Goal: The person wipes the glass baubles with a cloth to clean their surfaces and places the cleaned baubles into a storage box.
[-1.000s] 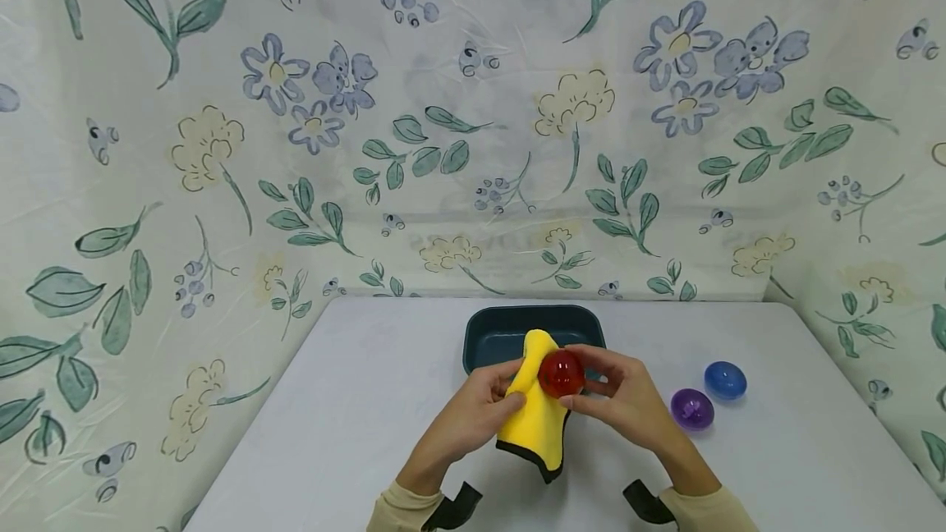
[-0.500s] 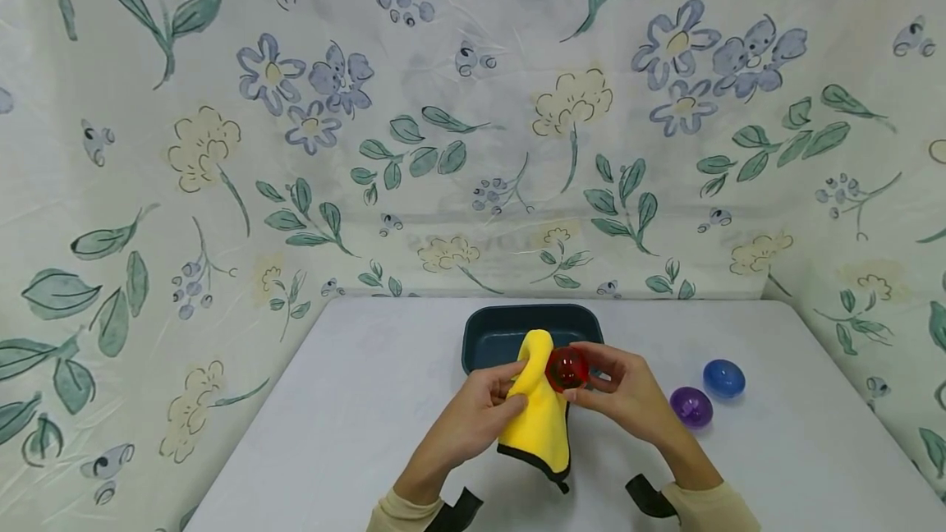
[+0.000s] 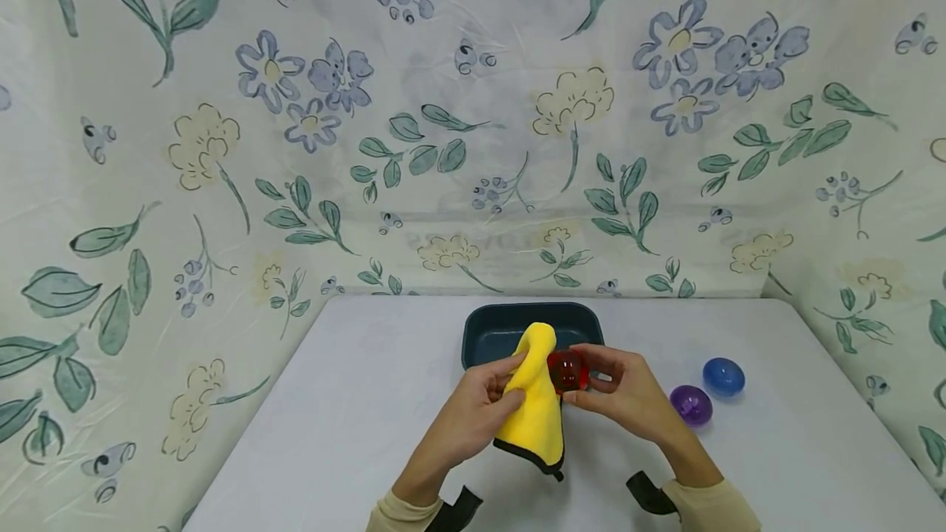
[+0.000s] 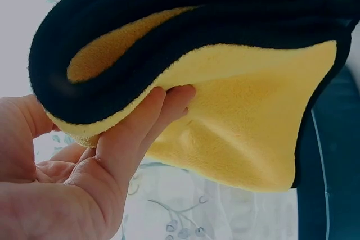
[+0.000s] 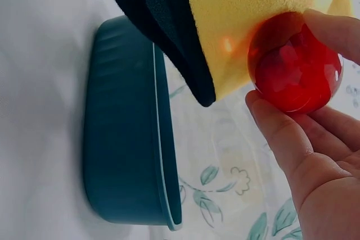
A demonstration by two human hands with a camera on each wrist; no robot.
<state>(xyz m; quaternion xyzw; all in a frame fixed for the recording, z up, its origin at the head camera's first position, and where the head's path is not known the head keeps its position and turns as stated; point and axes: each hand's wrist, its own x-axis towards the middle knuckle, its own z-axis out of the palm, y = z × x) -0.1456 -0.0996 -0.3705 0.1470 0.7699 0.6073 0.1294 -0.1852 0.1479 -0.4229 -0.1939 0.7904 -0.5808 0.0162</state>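
Note:
A yellow cloth with a dark border hangs from my left hand, pinched between thumb and fingers. In the left wrist view the cloth folds over in a loop above the fingers. My right hand grips a shiny, see-through red ball by its fingertips. The ball's left side lies against the cloth in the head view. From the right wrist, the red ball shows thumb and fingers on opposite sides, with the yellow cloth right behind it.
Behind the hands stands a dark teal rectangular tub on the white table. To the right lie a purple ball and a blue ball. Floral fabric closes off the back and sides.
The red ball has moved slightly right and turned in my right fingers; it was in front of the cloth and now sits at its edge. The cloth's lower end has swung a little.

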